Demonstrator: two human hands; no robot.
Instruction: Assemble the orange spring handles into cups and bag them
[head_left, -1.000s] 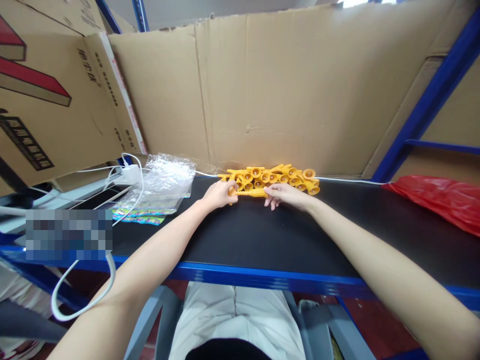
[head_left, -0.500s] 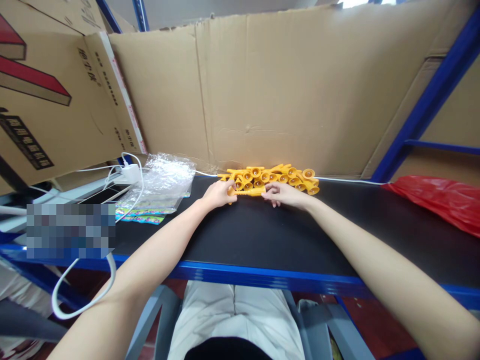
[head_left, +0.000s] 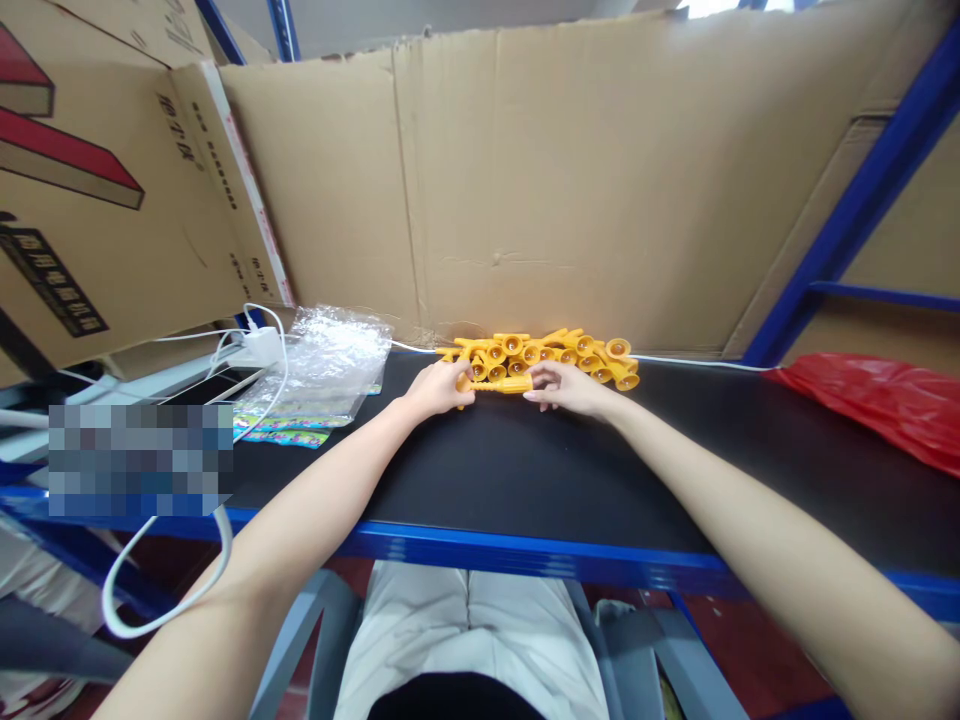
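Between my two hands, a yellow flashlight-shaped plastic piece [head_left: 499,385] lies level, with a ribbed, narrow stretch on the left and a thicker part on the right. My left hand [head_left: 441,388] pinches its left end between thumb and fingers. On the opposite end, my right hand [head_left: 566,388] closes its fingertips around the thick part. Just behind stands a heap of similar yellow pieces [head_left: 585,345], several of them turning their round cupped ends toward me. My fingers hide both ends of the held piece.
A black tabletop [head_left: 540,470] has a blue metal front edge [head_left: 525,548]. Clear plastic bags [head_left: 330,360] lie to the left, near a white charger [head_left: 262,345] and cables. A red plastic bag [head_left: 885,400] lies right. Cardboard [head_left: 562,180] stands behind.
My right hand's fingers have shifted slightly on the piece, and a little more of its thick right end shows. My left hand stays in place.
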